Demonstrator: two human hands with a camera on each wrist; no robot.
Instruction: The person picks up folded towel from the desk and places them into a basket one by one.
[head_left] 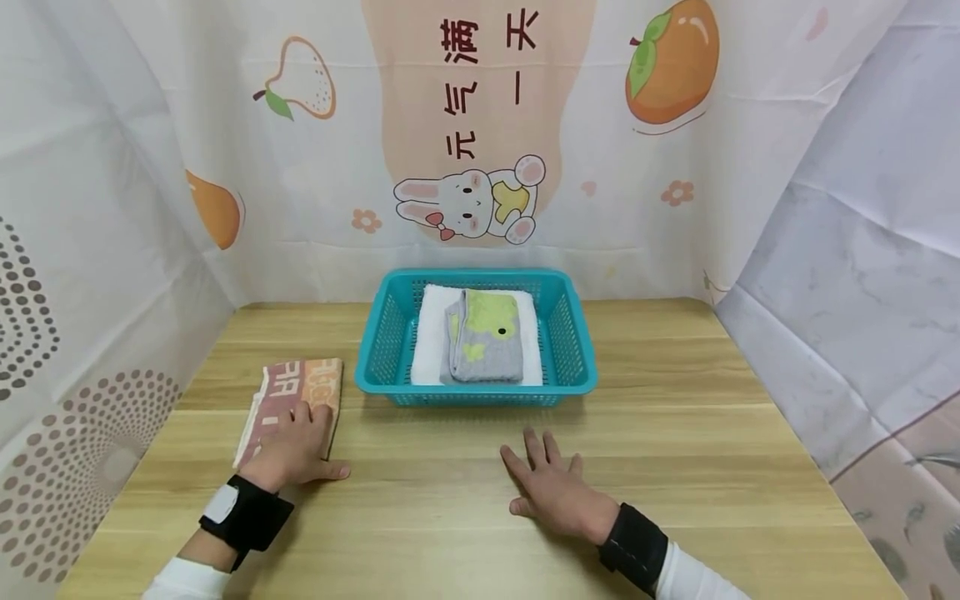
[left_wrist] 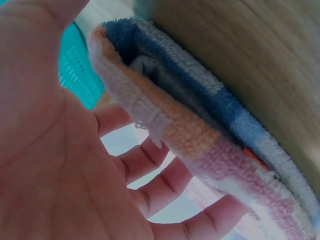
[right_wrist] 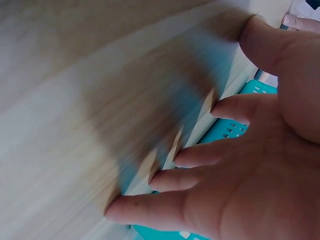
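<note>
A folded towel in pink and orange lies on the table at the left. My left hand rests its fingers over the towel's near right part, with the thumb spread out to the side. From the left wrist view, the towel's folded edge shows blue and white layers beneath, and the slightly bent fingers lie along its upper face. Over the table's middle right, my right hand is spread and holds nothing. Its fingertips appear to touch the wood in the right wrist view.
A teal plastic basket stands at the back middle of the wooden table. Inside it, a grey and green folded towel lies on a white folded towel. A printed curtain hangs behind the table.
</note>
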